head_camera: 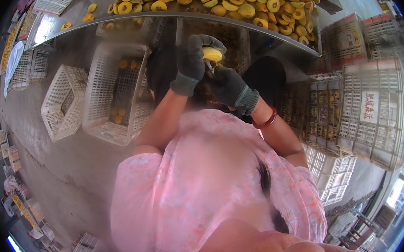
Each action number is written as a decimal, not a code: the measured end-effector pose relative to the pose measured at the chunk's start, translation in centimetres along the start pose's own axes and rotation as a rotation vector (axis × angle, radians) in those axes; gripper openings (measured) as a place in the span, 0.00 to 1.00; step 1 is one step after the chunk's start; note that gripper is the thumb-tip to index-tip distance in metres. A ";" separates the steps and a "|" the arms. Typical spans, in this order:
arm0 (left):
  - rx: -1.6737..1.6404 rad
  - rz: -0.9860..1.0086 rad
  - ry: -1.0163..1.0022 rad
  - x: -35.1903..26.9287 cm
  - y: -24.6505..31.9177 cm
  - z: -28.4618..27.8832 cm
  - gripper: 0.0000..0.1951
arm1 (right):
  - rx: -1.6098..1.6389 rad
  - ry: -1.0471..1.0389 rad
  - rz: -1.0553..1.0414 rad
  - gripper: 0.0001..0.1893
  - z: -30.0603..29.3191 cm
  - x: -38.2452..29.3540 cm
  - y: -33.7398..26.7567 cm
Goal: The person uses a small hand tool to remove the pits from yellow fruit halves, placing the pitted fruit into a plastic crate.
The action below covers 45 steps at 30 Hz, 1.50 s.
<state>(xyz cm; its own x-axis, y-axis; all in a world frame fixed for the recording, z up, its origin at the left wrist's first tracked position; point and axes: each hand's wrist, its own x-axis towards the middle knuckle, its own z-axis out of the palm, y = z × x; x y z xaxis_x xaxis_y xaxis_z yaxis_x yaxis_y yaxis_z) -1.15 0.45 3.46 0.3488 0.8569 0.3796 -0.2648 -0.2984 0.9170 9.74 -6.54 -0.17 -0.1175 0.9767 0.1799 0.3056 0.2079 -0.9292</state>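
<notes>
My left hand (192, 60), in a dark knit glove, grips a yellow halved stone fruit (212, 54), seemingly a peach or similar. Just below the fruit, my right hand (225, 84), gloved the same way, holds a small metal tool (210, 67) whose tip meets the fruit's underside; its exact kind is hidden by the fingers. Both hands are over my lap, short of the metal table's rim (163, 14). On that table lies a large heap of halved yellow fruit (270, 4), some with brown pit hollows showing.
A white plastic crate (90, 110) with a few fruit pieces stands left of my legs, beside a smaller tilted crate (51, 114). Under the table edge sits another crate (247, 46). Stacked crates (368, 136), some filled with fruit, rise on the right. People and more crates appear far left.
</notes>
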 end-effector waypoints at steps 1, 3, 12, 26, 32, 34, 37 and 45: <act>0.011 0.016 -0.034 0.1 0.0 -0.2 0.28 | 0.047 -0.028 0.022 0.11 0.0 -0.1 0.1; 0.038 0.046 -0.110 0.2 0.0 -0.7 0.28 | 0.140 -0.085 0.066 0.10 -0.2 -0.1 -0.3; 0.057 0.104 -0.243 0.6 0.0 -1.6 0.25 | 0.477 -0.260 0.442 0.06 -0.4 0.1 0.1; 0.213 0.025 -0.330 1.5 -3.6 -1.8 0.18 | 0.674 -0.266 0.507 0.05 -0.8 0.2 0.5; -0.197 -0.404 0.050 2.0 -1.6 -0.5 0.25 | 0.090 -0.012 0.072 0.11 0.1 1.0 0.9; -0.297 -0.398 0.085 2.0 -1.7 -0.9 0.27 | -0.015 -0.010 -0.009 0.11 0.1 1.2 1.1; -0.707 -0.601 0.258 2.2 -2.2 -1.9 0.28 | -0.152 -0.026 -0.084 0.10 0.4 1.3 2.2; 0.396 -0.169 0.583 2.0 -6.8 -15.2 0.11 | -0.220 0.239 -0.151 0.09 1.6 1.6 4.7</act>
<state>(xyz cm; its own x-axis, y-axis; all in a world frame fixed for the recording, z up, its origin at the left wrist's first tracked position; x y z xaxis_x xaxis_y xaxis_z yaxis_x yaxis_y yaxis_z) -12.25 10.61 -3.89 -0.2094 0.9566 0.2026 0.1341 -0.1772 0.9750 9.46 -4.10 -4.77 0.0400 0.9137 0.4043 0.5009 0.3318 -0.7994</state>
